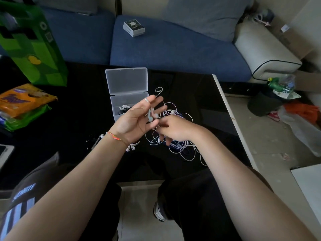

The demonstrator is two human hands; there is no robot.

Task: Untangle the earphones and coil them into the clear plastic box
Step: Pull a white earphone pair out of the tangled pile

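Item: earphones (175,136), white-corded, lying in a loose tangle on the black surface (199,94), just right of the clear plastic box (126,100) and partly beneath the hands.

Left hand (137,119): palm up, fingers straight and relaxed, a pale blue earbud pair (151,116) resting across them, cord trailing up past the fingertips. Nothing was clenched.

Right hand (173,129): fingers curled, pinching cord beside the left thumb; the exact strand could not be told.

Box: lid stood open toward the sofa (173,49); the tray already held some small white and dark pieces, too small to identify.

Hazards, as judged:
- Pulling the pinched strand hard would likely tighten the knots rather than free them.
- The earbuds lay unheld on an open palm; a tug on the cord could flick them off.
- Loops lay near the person's side of the surface; dragging could spill them over that edge.
- An arm sweeping left could knock the light box.

Room: open dark surface lay right of the tangle up to the white edge (231,119). At left stood a green bag (34,49) and snack packets (22,101), well apart.
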